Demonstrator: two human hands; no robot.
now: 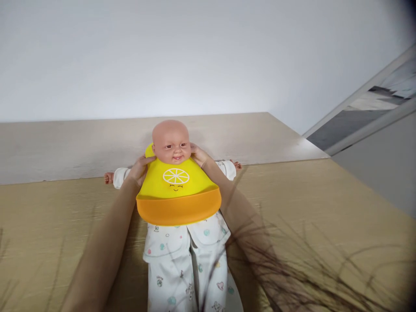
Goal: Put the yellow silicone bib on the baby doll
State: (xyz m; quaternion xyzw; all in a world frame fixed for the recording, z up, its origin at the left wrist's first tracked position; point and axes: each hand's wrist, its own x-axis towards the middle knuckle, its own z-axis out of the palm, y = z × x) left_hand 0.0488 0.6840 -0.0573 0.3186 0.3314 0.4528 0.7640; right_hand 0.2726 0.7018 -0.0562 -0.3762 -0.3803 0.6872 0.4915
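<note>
A bald baby doll (170, 134) lies on its back, its arms stretched out to both sides, dressed in a white printed outfit (208, 242). Over its chest is a yellow bib (156, 177) with a citrus-slice face and an orange catch pocket (178, 208) along the bottom. My left hand (140, 169) grips the bib's neck edge beside the doll's neck, thumb on top. On the other side, my right hand (199, 155) is closed at the bib's neck edge, close under the doll's cheek. Some fingers of both hands are hidden behind the bib and neck.
The doll rests on a wooden tabletop (292, 203). A pale raised board (234, 134) runs along the back, against a white wall (208, 56). A framed opening or mirror (364, 108) is at the right. Dark hair strands blur across the lower right.
</note>
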